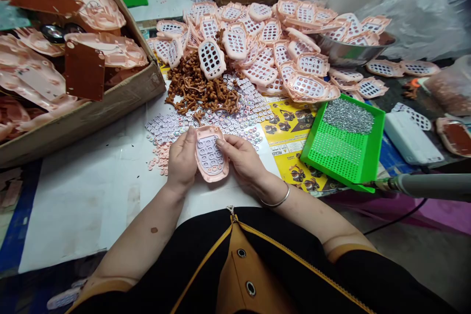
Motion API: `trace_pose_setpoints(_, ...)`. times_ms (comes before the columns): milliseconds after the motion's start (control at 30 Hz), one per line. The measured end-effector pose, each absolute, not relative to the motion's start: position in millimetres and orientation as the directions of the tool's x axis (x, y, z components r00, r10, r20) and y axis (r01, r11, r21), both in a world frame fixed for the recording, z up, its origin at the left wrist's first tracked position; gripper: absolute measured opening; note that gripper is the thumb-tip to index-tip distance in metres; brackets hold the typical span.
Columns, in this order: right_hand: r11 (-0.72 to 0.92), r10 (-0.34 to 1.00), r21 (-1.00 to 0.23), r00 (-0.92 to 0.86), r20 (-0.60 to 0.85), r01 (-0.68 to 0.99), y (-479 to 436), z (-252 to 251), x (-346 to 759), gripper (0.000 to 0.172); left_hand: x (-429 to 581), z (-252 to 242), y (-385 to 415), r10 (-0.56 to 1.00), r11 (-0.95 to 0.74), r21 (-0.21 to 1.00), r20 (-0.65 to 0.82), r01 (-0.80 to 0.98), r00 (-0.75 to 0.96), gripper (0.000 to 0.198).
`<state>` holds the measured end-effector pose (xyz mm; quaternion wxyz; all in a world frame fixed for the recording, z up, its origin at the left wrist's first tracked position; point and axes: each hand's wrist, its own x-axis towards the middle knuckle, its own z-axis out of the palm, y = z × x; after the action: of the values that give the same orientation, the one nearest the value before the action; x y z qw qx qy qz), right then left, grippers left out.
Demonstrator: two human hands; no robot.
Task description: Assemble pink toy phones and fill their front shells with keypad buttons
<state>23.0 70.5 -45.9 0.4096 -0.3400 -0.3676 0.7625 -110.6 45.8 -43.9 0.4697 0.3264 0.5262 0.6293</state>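
Between my two hands is a pink plastic toy phone shell (212, 172), its inner side facing up, with a lavender keypad piece set in it. My left hand (183, 159) is closed on the shell's left edge, thumb near the top corner. The fingers of my right hand (243, 158) grip the right edge, its thumb pressing on the keypad's upper right. Just beyond lie lavender key pieces (164, 127) and small pink button pieces (161, 156). A heap of brown plastic parts (202, 88) rises behind them.
Many pink shells (265, 54) are piled at the back, some in a metal bowl (342, 52). A green tray (342, 152) holds screws on the right, beside a grey tool (434, 186). A cardboard box (121, 103) of shells with brown boards stands left. A white case (414, 137) lies far right.
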Motion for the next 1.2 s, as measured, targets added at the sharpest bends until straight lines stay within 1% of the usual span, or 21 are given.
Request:
trace_pose_setpoints(67, -0.38, 0.887, -0.851, -0.405, -0.223, -0.363, 71.4, -49.1, 22.7, 0.037, -111.1, -48.7, 44.5, 0.928, -0.024, 0.984, -0.044, -0.178, -0.369, 0.047)
trace_pose_setpoints(133, -0.359, 0.897, -0.863, -0.385, -0.215, -0.355, 71.9, -51.6, 22.6, 0.037, -111.3, -52.4, 43.7, 0.923, -0.034, 0.988, -0.026, -0.149, -0.384, 0.046)
trace_pose_setpoints(233, -0.348, 0.902, -0.87, -0.378, -0.21, -0.348, 71.6, -52.5, 22.9, 0.038, -110.8, -52.8, 43.8, 0.925, -0.024, 0.983, -0.047, -0.181, -0.377, 0.045)
trace_pose_setpoints(367, -0.32, 0.896, -0.897, -0.406, -0.182, -0.303, 70.4, -48.7, 25.4, 0.041, -108.9, -43.8, 45.8, 0.925, 0.016, 0.962, -0.118, -0.273, -0.361, 0.047)
trace_pose_setpoints(433, -0.28, 0.893, -0.927, -0.422, -0.155, -0.251, 69.1, -45.5, 27.7, 0.041, -108.0, -38.9, 47.3, 0.917, 0.019, 0.948, -0.143, -0.317, -0.371, 0.047)
trace_pose_setpoints(500, -0.218, 0.889, -0.962, -0.44, -0.127, -0.164, 67.5, -41.9, 30.4, 0.04, -107.4, -35.8, 48.6, 0.902, 0.007, 0.945, -0.148, -0.328, -0.405, 0.045)
trace_pose_setpoints(600, -0.077, 0.89, -0.997, -0.451, -0.065, -0.009, 66.6, -35.9, 37.3, 0.039, -107.7, -35.8, 47.7, 0.903, -0.031, 0.953, -0.102, -0.301, -0.418, 0.048)
trace_pose_setpoints(667, 0.022, 0.916, -0.998, -0.401, 0.0, 0.051, 69.6, -30.6, 48.2, 0.041, -109.6, -37.6, 44.9, 0.919, -0.064, 0.964, -0.044, -0.258, -0.391, 0.055)
trace_pose_setpoints(733, 0.097, 0.955, -0.994, -0.287, 0.077, 0.059, 75.4, -23.4, 68.2, 0.042, -112.7, -38.9, 41.9, 0.931, -0.073, 0.985, 0.01, -0.159, -0.365, 0.056)
trace_pose_setpoints(767, 0.125, 0.971, -0.991, -0.213, 0.111, 0.052, 78.6, -19.2, 81.9, 0.041, -114.0, -38.6, 41.1, 0.935, -0.07, 0.996, 0.044, -0.062, -0.352, 0.052)
trace_pose_setpoints(800, 0.147, 0.981, -0.988, -0.135, 0.14, 0.048, 81.6, -14.8, 97.6, 0.039, -114.3, -37.3, 41.1, 0.936, -0.081, 0.993, 0.103, 0.08, -0.337, 0.048)
trace_pose_setpoints(833, 0.168, 0.985, -0.984, -0.056, 0.165, 0.054, 84.1, -10.4, 114.6, 0.036, -113.2, -34.9, 42.2, 0.942, -0.111, 0.966, 0.178, 0.234, -0.286, 0.044)
trace_pose_setpoints(867, 0.189, 0.981, -0.979, 0.017, 0.191, 0.076, 86.0, -6.4, 131.9, 0.033, -110.1, -31.6, 44.7, 0.948, -0.16, 0.91, 0.249, 0.382, -0.196, 0.041)
trace_pose_setpoints(900, 0.211, 0.972, -0.971, 0.083, 0.221, 0.114, 87.2, -3.0, 148.6, 0.031, -104.4, -27.7, 48.8, 0.95, -0.226, 0.832, 0.303, 0.507, -0.074, 0.04)
trace_pose_setpoints(933, 0.233, 0.956, -0.958, 0.138, 0.257, 0.165, 87.9, -0.4, 163.8, 0.03, -96.0, -23.6, 54.8, 0.943, -0.298, 0.742, 0.326, 0.601, 0.066, 0.04)
trace_pose_setpoints(967, 0.253, 0.939, -0.943, 0.18, 0.294, 0.218, 88.1, 1.5, 176.7, 0.029, -84.9, -19.8, 62.6, 0.927, -0.366, 0.649, 0.314, 0.667, 0.203, 0.042)
trace_pose_setpoints(1000, 0.268, 0.921, -0.926, 0.211, 0.327, 0.267, 87.9, 2.6, 187.1, 0.029, -71.4, -16.8, 72.4, 0.912, -0.408, 0.554, 0.272, 0.725, 0.305, 0.046)
trace_pose_setpoints(1033, 0.276, 0.907, -0.912, 0.231, 0.351, 0.305, 87.5, 2.8, 194.9, 0.029, -56.1, -14.9, 83.9, 0.904, -0.428, 0.454, 0.217, 0.782, 0.369, 0.048)
trace_pose_setpoints(1100, 0.274, 0.895, -0.899, 0.252, 0.368, 0.341, 86.3, 1.2, 204.1, 0.029, -22.8, -15.1, 111.0, 0.893, -0.446, 0.237, 0.054, 0.863, 0.447, 0.05)
trace_pose_setpoints(1200, 0.266, 0.898, -0.892, 0.242, 0.367, 0.366, 85.9, -4.7, 209.9, 0.028, 22.4, -23.1, 153.0, 0.887, -0.456, 0.171, 0.007, 0.873, 0.462, 0.051)
